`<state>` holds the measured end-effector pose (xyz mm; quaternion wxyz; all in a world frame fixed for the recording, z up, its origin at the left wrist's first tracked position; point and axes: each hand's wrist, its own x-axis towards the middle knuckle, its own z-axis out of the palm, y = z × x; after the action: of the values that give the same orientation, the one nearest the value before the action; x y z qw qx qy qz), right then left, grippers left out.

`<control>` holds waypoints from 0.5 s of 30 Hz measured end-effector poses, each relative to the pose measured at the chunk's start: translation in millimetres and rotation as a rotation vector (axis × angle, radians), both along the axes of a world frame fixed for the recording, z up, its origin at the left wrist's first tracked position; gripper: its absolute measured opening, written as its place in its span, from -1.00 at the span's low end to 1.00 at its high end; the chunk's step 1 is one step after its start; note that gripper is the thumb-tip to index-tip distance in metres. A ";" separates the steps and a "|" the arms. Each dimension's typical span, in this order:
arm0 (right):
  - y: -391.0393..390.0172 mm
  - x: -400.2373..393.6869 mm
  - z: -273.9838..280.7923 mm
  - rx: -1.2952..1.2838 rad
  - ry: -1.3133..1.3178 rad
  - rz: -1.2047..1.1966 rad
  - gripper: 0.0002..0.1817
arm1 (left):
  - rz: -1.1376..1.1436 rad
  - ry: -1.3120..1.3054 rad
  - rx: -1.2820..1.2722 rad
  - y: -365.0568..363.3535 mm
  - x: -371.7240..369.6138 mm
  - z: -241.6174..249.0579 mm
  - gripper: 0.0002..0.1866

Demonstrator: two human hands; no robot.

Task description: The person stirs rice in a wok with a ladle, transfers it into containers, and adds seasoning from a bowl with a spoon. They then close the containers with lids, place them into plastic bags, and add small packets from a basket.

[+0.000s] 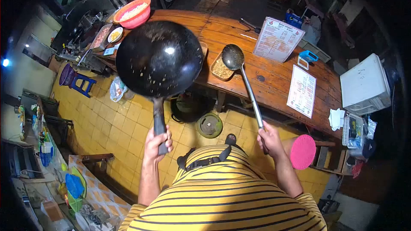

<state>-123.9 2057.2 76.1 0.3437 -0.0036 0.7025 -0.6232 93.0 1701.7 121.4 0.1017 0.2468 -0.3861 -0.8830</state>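
Observation:
My left hand point(157, 144) is closed around the dark handle of a black wok point(171, 53). The wok hangs in the air in front of me, its dark surface dotted with small pale bits of food and one bright glare spot. A long-handled metal ladle point(250, 90) is in my right hand point(270, 139), fingers wrapped round the lower end of its shaft. The ladle's dark bowl overlaps a rectangular container point(221, 77) of golden crumbly food on the wooden table. Part of another container shows behind the wok's right edge.
On the wooden table point(209, 21) are a pink basket point(141, 17) of pale food, a standing menu point(279, 38), a flat menu point(302, 90) and a white box point(364, 84). A green gas cylinder point(209, 125) stands on the tiled floor; a pink round stool point(303, 152) is at my right.

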 end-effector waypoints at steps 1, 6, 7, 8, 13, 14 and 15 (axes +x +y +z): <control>-19.3 7.7 -0.9 0.004 0.009 -0.005 -0.49 | 0.003 0.032 0.080 -6.1 26.5 -3.5 -0.61; -92.7 33.6 -7.9 -0.226 -0.246 -0.259 -0.66 | 0.048 0.035 0.333 -35.4 163.0 -23.6 -0.62; -105.6 45.1 -2.9 -0.318 -0.321 -0.330 -0.68 | 0.071 0.016 0.378 -44.8 187.7 -26.0 -0.62; -113.6 57.2 -3.4 -0.332 -0.339 -0.342 -0.69 | 0.080 -0.016 0.385 -54.9 210.8 -28.9 -0.63; -159.2 106.2 2.3 -0.257 -0.294 -0.391 -0.71 | 0.139 -0.100 0.448 -105.2 291.8 -30.1 -0.67; -169.5 112.9 4.2 -0.262 -0.277 -0.406 -0.72 | 0.141 -0.107 0.429 -117.7 304.0 -29.3 -0.67; -177.3 118.4 6.0 -0.265 -0.258 -0.427 -0.72 | 0.169 -0.153 0.433 -131.0 315.8 -30.5 -0.67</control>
<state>-5.5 1879.9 82.1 0.2878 0.1789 0.5501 -0.7632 408.7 1570.7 90.9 0.0903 0.3602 -0.1724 -0.9123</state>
